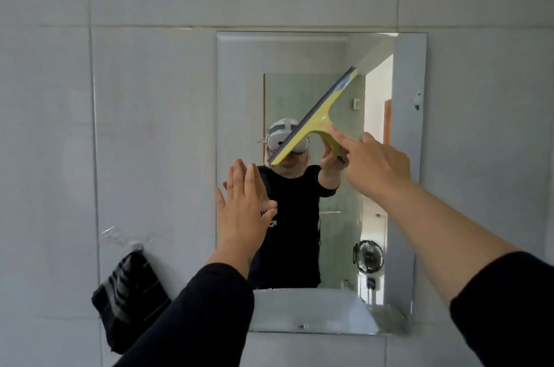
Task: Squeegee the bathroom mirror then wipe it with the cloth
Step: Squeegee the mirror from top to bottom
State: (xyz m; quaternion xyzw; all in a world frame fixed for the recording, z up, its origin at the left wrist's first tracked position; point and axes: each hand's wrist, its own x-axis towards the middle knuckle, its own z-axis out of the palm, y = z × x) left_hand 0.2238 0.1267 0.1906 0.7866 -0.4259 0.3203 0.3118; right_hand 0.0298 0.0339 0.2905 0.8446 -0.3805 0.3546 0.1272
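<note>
A rectangular frameless mirror (407,156) hangs on the grey tiled wall. My right hand (374,165) grips the handle of a yellow-green squeegee (317,117), index finger stretched along it. Its grey blade lies tilted across the middle of the glass, upper end to the right. My left hand (242,210) is flat and open, fingers up, at the mirror's left edge. A dark striped cloth (129,297) hangs on a hook at the lower left of the mirror. Both my arms are in black sleeves.
The mirror reflects a person in black with a headset, a green wall, a doorway and a small black fan (368,257). A clear plastic hook (135,243) holds the cloth. Small fixings sit at the mirror's bottom edge (305,326) and right side (417,99).
</note>
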